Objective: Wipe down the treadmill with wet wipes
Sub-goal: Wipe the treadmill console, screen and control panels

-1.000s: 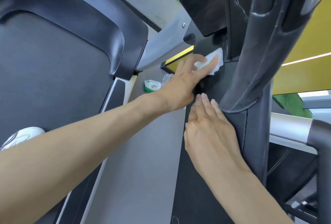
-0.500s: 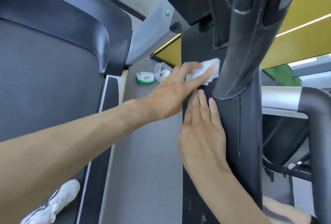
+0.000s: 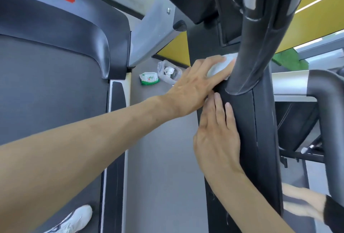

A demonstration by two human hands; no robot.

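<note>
Currently, the left hand (image 3: 193, 85) presses the wipe (image 3: 221, 66) against the post (image 3: 245, 130) with fairly straight fingers, just under the handrail (image 3: 260, 46) joint. The right hand (image 3: 217, 134) lies flat on the post directly below. The post's long axis runs down from the wipe, so a downward stroke would likely meet the right hand.

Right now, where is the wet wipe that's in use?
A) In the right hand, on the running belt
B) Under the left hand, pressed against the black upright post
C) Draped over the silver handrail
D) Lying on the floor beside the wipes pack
B: the left hand presses the white wet wipe against the treadmill's black upright post, while the right hand rests bare on the post lower down.
</note>
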